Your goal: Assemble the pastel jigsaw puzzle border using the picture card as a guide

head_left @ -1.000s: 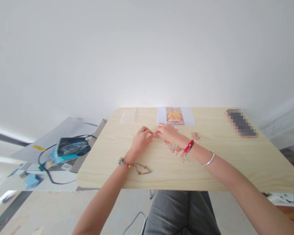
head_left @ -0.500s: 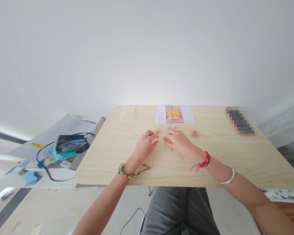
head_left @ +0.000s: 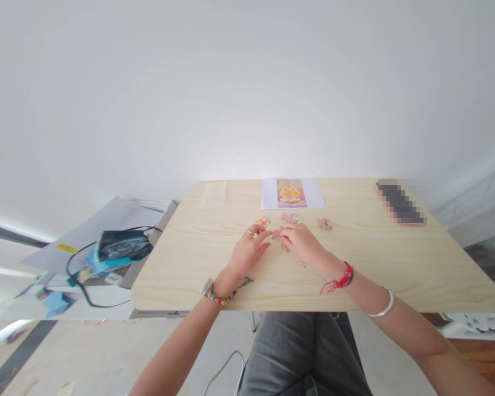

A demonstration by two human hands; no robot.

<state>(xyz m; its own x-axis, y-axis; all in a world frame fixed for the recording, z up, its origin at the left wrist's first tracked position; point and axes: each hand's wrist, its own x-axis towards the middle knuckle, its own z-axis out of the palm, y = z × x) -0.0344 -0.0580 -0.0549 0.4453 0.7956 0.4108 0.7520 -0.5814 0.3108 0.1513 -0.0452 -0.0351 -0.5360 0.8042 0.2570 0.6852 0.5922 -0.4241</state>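
Note:
My left hand [head_left: 247, 252] is over the middle of the table, fingers apart, its index finger reaching to the fingertips of my right hand. My right hand [head_left: 301, 242] is closed in a pinch; what lies between its fingertips is too small to make out. Small multicoloured pieces, like jigsaw puzzle pieces, lie about the hands. An orange-yellow pile [head_left: 263, 221] sits just beyond my left fingers. Behind my right hand is a pinkish-purple pile [head_left: 292, 218], and a pink pile [head_left: 324, 224] lies to its right. A few orange pieces [head_left: 285, 248] show partly under my right hand.
A paper sheet [head_left: 269, 193] with a printed yellow figure lies at the table's back. A translucent sheet [head_left: 213, 194] is at back left, a blurred-out phone [head_left: 402, 204] at back right. Left of the table [head_left: 181, 258], papers and a dark blue bag [head_left: 124, 246] stand lower.
My left hand has moved slightly right, so its fingertips meet those of my right hand. My right hand stays over nearly the same spot. The view has shifted a little.

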